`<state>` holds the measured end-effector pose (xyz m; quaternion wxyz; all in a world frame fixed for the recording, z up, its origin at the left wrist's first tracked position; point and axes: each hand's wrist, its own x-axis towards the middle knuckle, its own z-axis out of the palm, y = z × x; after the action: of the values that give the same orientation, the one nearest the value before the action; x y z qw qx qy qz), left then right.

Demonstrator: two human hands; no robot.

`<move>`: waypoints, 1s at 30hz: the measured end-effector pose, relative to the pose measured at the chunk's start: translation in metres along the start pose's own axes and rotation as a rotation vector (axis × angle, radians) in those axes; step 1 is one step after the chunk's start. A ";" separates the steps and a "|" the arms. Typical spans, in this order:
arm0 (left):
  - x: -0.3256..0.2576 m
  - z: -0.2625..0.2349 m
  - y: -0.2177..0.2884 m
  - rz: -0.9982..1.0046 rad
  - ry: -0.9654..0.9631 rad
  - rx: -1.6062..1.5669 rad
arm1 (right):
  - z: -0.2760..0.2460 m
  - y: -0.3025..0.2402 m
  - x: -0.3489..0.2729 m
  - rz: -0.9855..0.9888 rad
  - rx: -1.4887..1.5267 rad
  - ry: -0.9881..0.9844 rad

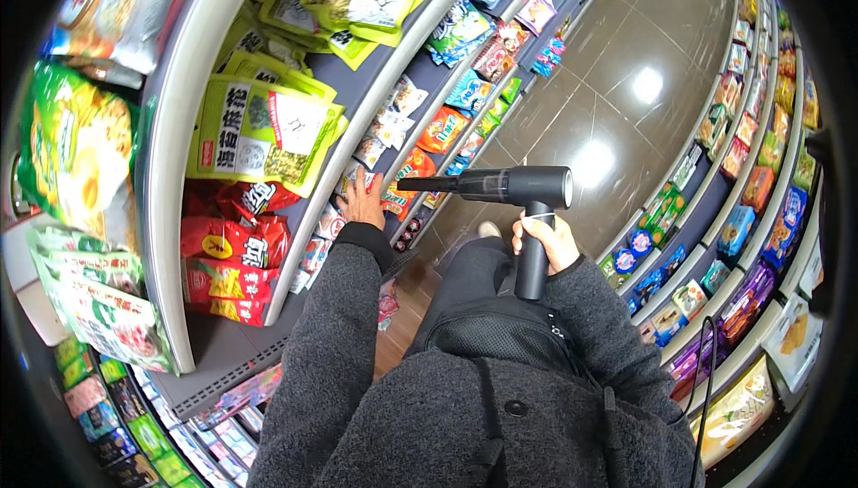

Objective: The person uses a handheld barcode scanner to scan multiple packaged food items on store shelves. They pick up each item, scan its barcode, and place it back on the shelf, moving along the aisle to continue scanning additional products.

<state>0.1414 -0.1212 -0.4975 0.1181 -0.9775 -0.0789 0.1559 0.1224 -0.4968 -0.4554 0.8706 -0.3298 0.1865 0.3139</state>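
Note:
My right hand (556, 242) is wrapped round the handle of a black handheld vacuum (509, 186). Its narrow nozzle points left at the lower shelf and ends close to my left hand (362, 204). That hand reaches down among small white packets (393, 122), fingers apart, the tips against or just over the packs; exact contact is hard to make out. An orange snack bag (411, 171) lies just right of those fingers, partly behind the nozzle. Above and left of this hand, yellow-green snack bags (268, 130) are piled on a higher shelf, with red bags (237, 242) below them.
Curved shelf edges (344, 144) run along my left. Across the tiled aisle (581, 104) stands another stocked shelf unit (719, 206). Large food bags (85, 153) fill the far left. A black cable (706, 381) hangs beside my right arm.

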 end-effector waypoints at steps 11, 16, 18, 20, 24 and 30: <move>0.006 0.014 -0.054 0.089 -0.041 -0.009 | 0.033 0.052 0.033 -0.122 0.024 0.070; 0.006 0.011 -0.069 0.140 0.203 -0.105 | 0.053 0.073 0.048 -0.110 0.015 0.023; 0.005 0.013 -0.074 0.080 0.264 -0.241 | 0.066 0.077 0.061 -0.115 -0.039 -0.018; 0.003 0.010 -0.078 0.071 0.309 -0.319 | 0.076 0.083 0.065 -0.045 -0.070 -0.020; 0.007 0.007 -0.077 0.108 0.301 -0.311 | 0.084 0.091 0.073 0.020 -0.110 -0.043; 0.011 0.012 -0.070 0.139 0.184 -0.253 | 0.067 0.068 0.051 -0.065 0.010 0.130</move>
<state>0.1392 -0.0496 -0.4937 -0.0103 -0.9978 -0.0190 0.0622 0.1222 -0.3889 -0.4658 0.8681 -0.3510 0.2333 0.2625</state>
